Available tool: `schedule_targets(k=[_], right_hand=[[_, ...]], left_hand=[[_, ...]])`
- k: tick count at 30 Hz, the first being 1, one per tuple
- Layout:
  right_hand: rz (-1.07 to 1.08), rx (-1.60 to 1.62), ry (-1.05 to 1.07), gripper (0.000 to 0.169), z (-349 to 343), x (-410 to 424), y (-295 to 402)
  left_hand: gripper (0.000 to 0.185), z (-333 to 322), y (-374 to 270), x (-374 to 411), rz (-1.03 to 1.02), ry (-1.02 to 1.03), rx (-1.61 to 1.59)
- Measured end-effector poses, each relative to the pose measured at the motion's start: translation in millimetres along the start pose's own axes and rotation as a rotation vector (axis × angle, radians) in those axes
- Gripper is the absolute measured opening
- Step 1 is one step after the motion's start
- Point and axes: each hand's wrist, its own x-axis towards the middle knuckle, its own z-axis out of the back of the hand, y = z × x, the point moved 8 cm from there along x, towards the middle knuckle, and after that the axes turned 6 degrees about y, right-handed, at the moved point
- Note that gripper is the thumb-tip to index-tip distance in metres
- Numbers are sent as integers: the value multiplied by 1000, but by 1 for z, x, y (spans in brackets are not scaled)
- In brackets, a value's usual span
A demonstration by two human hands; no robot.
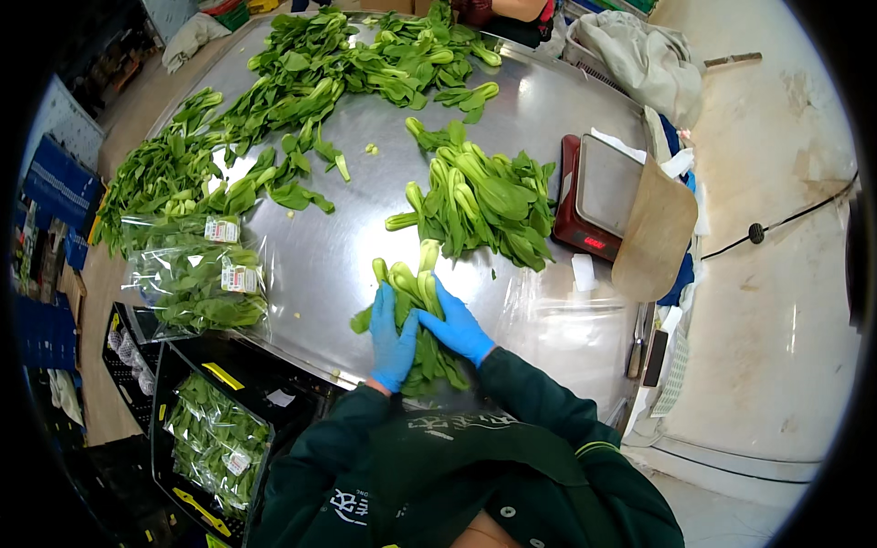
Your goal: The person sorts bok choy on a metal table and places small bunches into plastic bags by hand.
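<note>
On the steel table (322, 260), close to my body, lies a small bunch of green bok choy (405, 281), stems pointing away from me. My left hand (394, 342), in a blue glove, presses against its left side. From the right, my blue-gloved right hand (458, 325) rests on the same bunch, its thumb near the left hand's fingers. Just beyond is a larger heap of bok choy (479, 198). A red digital scale (570, 198) with a steel plate stands right of that heap.
Loose bok choy (294, 103) covers the far and left table. Labelled clear bags of greens (199, 281) lie at the left edge, above a black crate (161, 445) of bagged greens. Right are plastic film (548, 322), a knife (637, 349) and a wall (767, 274). Another person's arm (514, 8) shows at the far edge.
</note>
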Motion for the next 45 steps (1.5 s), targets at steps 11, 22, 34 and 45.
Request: schedule_targets(k=[11, 22, 34, 45], right_hand=[[128, -1173, -539, 74, 126, 72, 79], [-26, -500, -259, 53, 170, 107, -10], [-233, -212, -92, 45, 101, -69, -70], [-243, -623, -203, 74, 106, -40, -67]], left_hand=[[66, 41, 18, -6, 17, -146, 122], [74, 33, -1, 2, 93, 152, 24], [54, 37, -76, 53, -289, 236, 204], [32, -66, -55, 121, -289, 606, 1011]])
